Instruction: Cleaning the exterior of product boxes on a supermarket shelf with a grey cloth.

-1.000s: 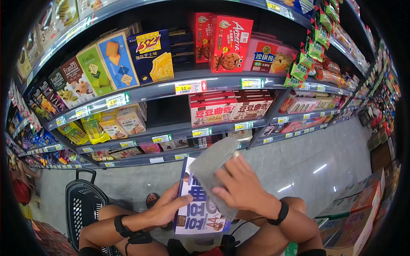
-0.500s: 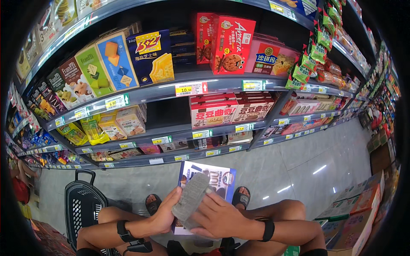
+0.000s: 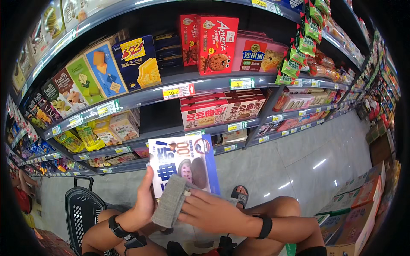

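Observation:
A white-and-blue cookie box point(image 3: 198, 164) is held up in front of my knees, its face tilted toward me. My left hand point(image 3: 143, 202) grips it at the left edge, thumb along the side and the other fingers out of sight behind. In my right hand point(image 3: 209, 211) is a folded grey cloth point(image 3: 171, 202), pressed against the lower part of the box front. My fingers lie across the cloth's right side. The box's lower end is covered by the cloth and my hands.
Shelves ahead carry red cookie boxes point(image 3: 218, 45), a dark blue cracker box point(image 3: 136, 59) and red-and-white boxes point(image 3: 205, 113). Hanging green packets point(image 3: 305, 45) dangle at the right. A black shopping basket point(image 3: 69, 213) stands on the floor at left, and open cartons point(image 3: 354, 213) at right.
The cookie box has come up and to the left, turning more face-on. Both hands have shifted left with it, and the cloth sits lower on the box. The view has swung slightly right.

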Demonstrator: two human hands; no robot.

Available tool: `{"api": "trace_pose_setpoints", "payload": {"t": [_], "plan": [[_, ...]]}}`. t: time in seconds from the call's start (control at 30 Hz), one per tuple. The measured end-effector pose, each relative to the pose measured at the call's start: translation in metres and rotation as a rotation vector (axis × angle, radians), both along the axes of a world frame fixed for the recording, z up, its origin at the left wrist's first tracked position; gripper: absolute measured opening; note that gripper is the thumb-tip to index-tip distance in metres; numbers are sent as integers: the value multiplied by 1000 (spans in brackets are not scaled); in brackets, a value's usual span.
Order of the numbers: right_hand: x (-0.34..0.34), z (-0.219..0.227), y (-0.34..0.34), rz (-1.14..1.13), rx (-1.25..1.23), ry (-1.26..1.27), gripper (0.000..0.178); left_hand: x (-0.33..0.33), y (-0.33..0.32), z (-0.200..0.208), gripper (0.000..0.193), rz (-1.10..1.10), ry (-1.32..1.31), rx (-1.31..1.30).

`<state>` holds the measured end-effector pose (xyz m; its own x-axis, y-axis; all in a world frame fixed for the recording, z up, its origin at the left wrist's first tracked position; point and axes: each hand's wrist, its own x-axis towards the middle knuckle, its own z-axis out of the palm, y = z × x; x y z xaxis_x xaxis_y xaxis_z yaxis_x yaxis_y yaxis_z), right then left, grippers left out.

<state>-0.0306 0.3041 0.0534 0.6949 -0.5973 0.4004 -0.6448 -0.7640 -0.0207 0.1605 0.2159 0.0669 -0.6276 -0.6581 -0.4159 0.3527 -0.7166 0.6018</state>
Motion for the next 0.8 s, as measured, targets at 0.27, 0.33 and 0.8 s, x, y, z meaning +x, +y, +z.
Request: {"api": "trace_pose_setpoints", "payload": {"t": [0.27,0.33,0.8], "plan": [[-50,15,-9,-99,-71,-17,34,8,-20,21,70,206,116,-92],[-65,8,-7,-115,-21,-146,34,13,-24,21,66,222,126,-83],[-72,9,-34,-180,906,-1771,55,8,-9,5,59,120,104,-106]]}}
